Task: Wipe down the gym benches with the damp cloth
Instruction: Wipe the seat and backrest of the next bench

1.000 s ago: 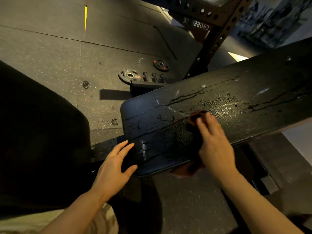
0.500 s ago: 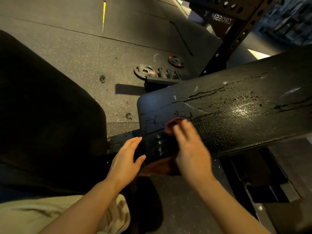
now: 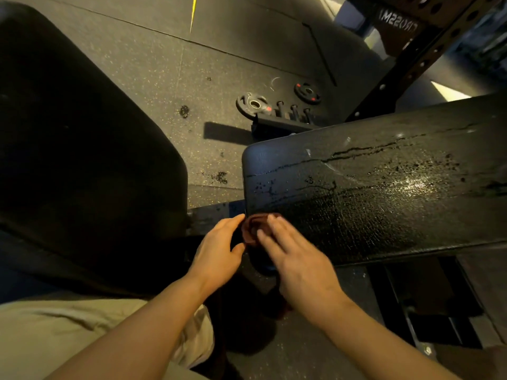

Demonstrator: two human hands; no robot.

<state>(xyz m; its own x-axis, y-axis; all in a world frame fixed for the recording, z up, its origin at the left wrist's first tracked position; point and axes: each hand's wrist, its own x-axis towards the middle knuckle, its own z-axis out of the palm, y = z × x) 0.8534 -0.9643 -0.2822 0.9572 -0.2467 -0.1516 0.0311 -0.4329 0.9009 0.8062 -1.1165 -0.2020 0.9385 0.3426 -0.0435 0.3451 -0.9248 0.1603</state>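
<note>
My right hand [image 3: 299,266] presses the cloth [image 3: 253,229] with straight fingers at the bench [image 3: 384,204] corner, left hand [image 3: 219,250] fingers relaxed beside it; it could slip off.

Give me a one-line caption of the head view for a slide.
Right hand presses cloth on wet bench; left hand alongside.

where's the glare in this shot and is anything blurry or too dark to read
Head view: a bright glare patch sits on the wet bench pad, toward its right; the right hand is slightly motion-blurred over the brown cloth; the other pad at left is nearly black; straight lines bow from the wide lens.
</note>
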